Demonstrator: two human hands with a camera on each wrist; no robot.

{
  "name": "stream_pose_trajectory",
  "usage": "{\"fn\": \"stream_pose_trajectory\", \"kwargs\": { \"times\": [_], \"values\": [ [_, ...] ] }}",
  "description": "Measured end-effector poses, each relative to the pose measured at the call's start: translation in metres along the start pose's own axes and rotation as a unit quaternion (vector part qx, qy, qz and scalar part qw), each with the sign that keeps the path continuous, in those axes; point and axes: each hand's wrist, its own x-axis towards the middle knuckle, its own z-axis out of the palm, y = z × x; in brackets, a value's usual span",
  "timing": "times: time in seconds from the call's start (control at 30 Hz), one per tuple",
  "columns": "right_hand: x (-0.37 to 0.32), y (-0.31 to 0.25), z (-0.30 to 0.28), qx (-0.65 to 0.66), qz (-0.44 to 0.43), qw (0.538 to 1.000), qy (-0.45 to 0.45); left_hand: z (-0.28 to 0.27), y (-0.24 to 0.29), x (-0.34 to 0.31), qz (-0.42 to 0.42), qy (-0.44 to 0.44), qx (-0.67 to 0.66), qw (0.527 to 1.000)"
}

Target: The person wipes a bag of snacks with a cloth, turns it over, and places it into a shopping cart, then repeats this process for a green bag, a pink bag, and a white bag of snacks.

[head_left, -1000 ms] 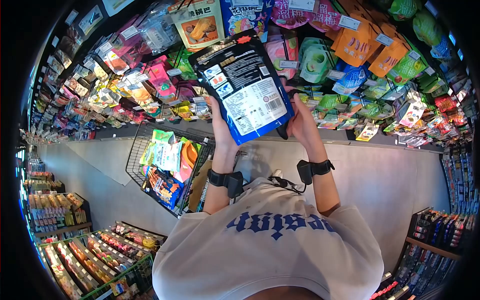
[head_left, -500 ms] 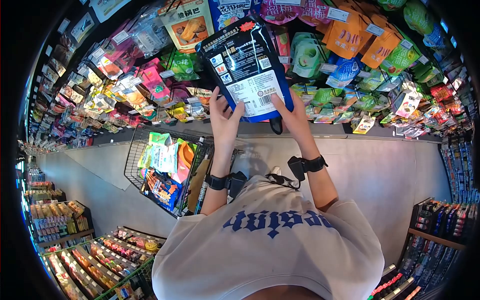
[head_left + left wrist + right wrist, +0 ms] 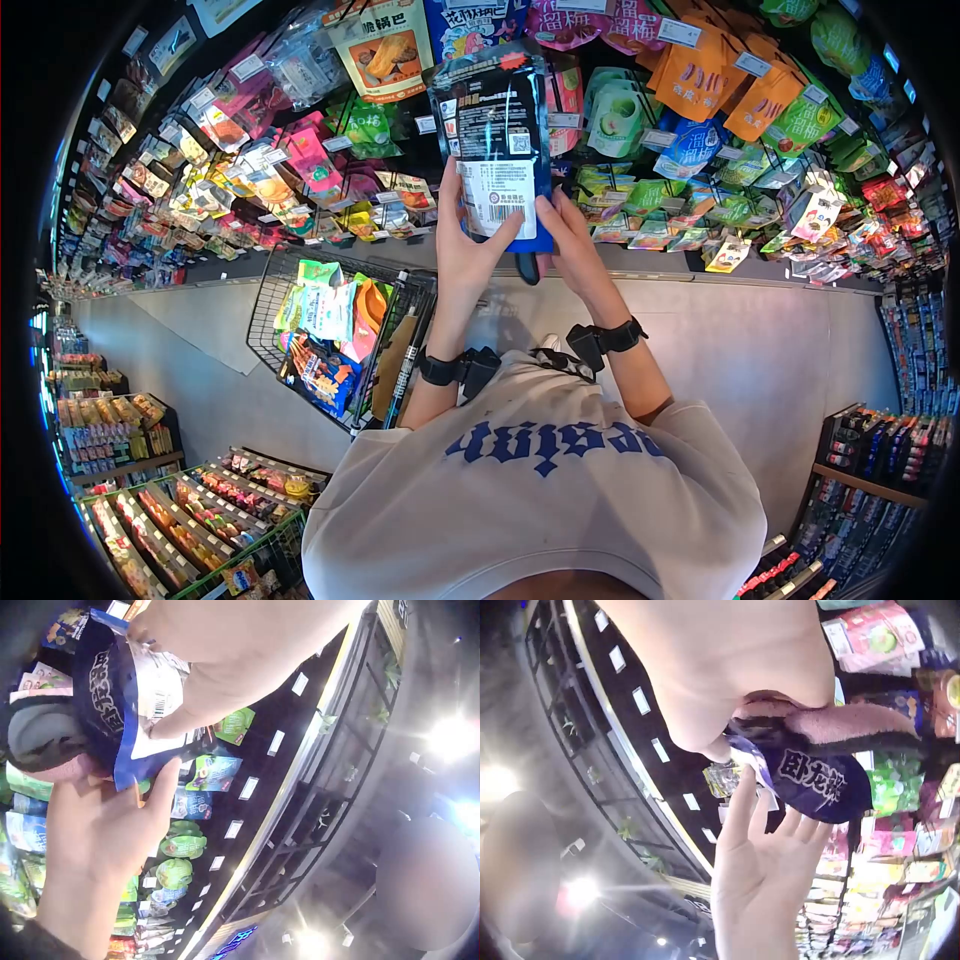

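Observation:
A black-and-blue snack pouch [image 3: 490, 130] is held up in front of the shelves, its printed back with a white barcode label facing me. My left hand [image 3: 468, 240] grips its left side, thumb across the label. At the lower right edge, my right hand [image 3: 580, 250] pinches the pouch, as the left wrist view also shows, with the thumb [image 3: 166, 780] at the bottom edge. A black item with a fuzzy pink side [image 3: 855, 724] sticks out from under my right palm, behind the pouch; I cannot tell what it is.
Hanging packs, including orange bags [image 3: 697, 85] and a cream pouch [image 3: 380, 50], fill the racks ahead. On the left stands a black wire cart [image 3: 262, 325] with several snack packs inside. Low snack bins [image 3: 190, 510] are at the lower left, another shelf [image 3: 870, 470] at the lower right.
The pouch has swung from a tilt to nearly upright and shifted left over the last half second. My right thumb has moved off the label to the edge; my left thumb reaches further across.

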Motion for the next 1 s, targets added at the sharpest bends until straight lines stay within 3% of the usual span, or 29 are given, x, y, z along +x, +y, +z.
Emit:
{"fn": "stream_pose_trajectory", "kwargs": {
  "times": [0.03,0.17,0.3,0.43,0.5,0.53,0.57,0.63,0.73,0.77,0.83,0.9,0.97,1.0],
  "values": [
    [-0.003,-0.003,0.004,0.134,0.062,0.989,0.003,-0.001,0.001,0.000,0.000,0.000,0.001,1.000],
    [-0.001,-0.007,-0.004,0.262,0.084,0.960,-0.059,-0.003,0.005,0.000,0.014,0.001,0.049,0.999],
    [-0.001,-0.016,0.000,0.260,0.085,0.961,-0.036,0.000,0.012,-0.002,0.019,0.000,0.076,0.997],
    [-0.004,-0.017,-0.010,0.192,0.086,0.975,-0.072,-0.001,0.010,-0.003,-0.009,-0.016,0.040,0.999],
    [-0.003,-0.016,-0.006,0.153,0.100,0.980,-0.081,0.000,0.016,-0.004,-0.022,-0.069,-0.060,0.996],
    [-0.007,-0.020,0.003,0.126,0.078,0.986,-0.080,-0.001,0.011,-0.003,0.010,-0.074,-0.032,0.997],
    [-0.010,-0.022,0.010,0.099,0.055,0.990,-0.082,0.002,0.010,-0.002,0.000,-0.077,-0.092,0.993],
    [-0.010,-0.011,0.004,0.064,0.073,0.988,-0.123,0.003,0.007,-0.002,0.027,-0.074,-0.073,0.994],
    [-0.005,-0.013,0.017,0.016,-0.095,0.982,-0.164,0.002,0.014,-0.006,-0.036,-0.101,-0.124,0.987],
    [-0.003,-0.021,0.017,-0.063,-0.125,0.978,-0.154,-0.001,0.012,-0.006,-0.062,-0.125,-0.125,0.982],
    [-0.001,-0.039,0.017,-0.174,-0.168,0.958,-0.153,-0.001,0.015,-0.009,-0.067,-0.154,-0.141,0.976],
    [0.006,-0.042,0.017,-0.207,-0.186,0.951,-0.137,-0.008,0.018,-0.011,-0.186,-0.237,-0.196,0.933],
    [0.013,-0.041,0.012,-0.245,-0.201,0.942,-0.112,-0.009,0.018,-0.012,-0.172,-0.250,-0.180,0.936],
    [0.018,-0.038,0.011,-0.216,-0.168,0.958,-0.089,-0.009,0.017,-0.012,-0.157,-0.261,-0.162,0.939]
  ]
}}
